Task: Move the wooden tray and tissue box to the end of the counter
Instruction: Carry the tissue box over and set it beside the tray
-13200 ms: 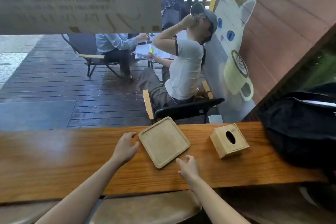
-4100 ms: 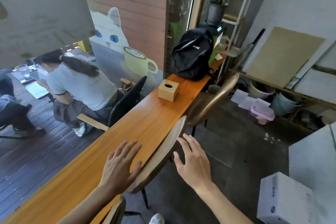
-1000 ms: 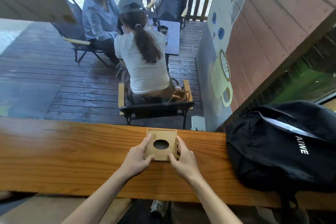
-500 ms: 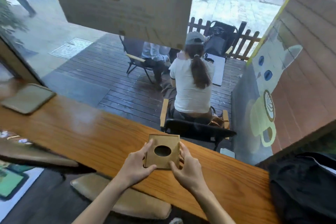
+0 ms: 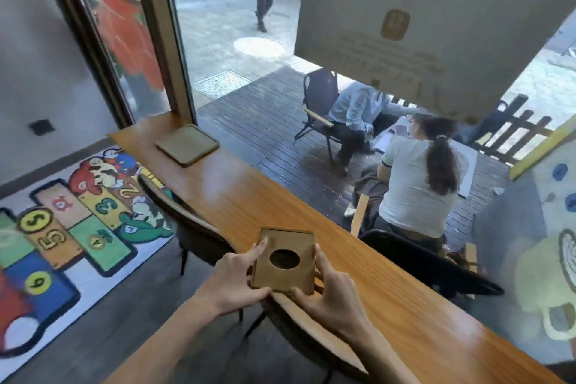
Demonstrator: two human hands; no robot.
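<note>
The wooden tissue box (image 5: 285,260), with a round hole in its top, is held between both my hands above the near edge of the long wooden counter (image 5: 311,215). My left hand (image 5: 237,280) grips its left side. My right hand (image 5: 335,296) grips its right side and near corner. The flat wooden tray (image 5: 187,144) lies on the far left end of the counter, close to the window frame.
Two chairs (image 5: 187,224) stand tucked along the counter's near side, one right below my hands. A colourful game rug (image 5: 62,234) covers the floor to the left. Beyond the window glass, two people sit at a table on a dark deck.
I have turned to the left and carried the tissue box along the counter with both hands. The tray at the counter's end has come nearer in view.
</note>
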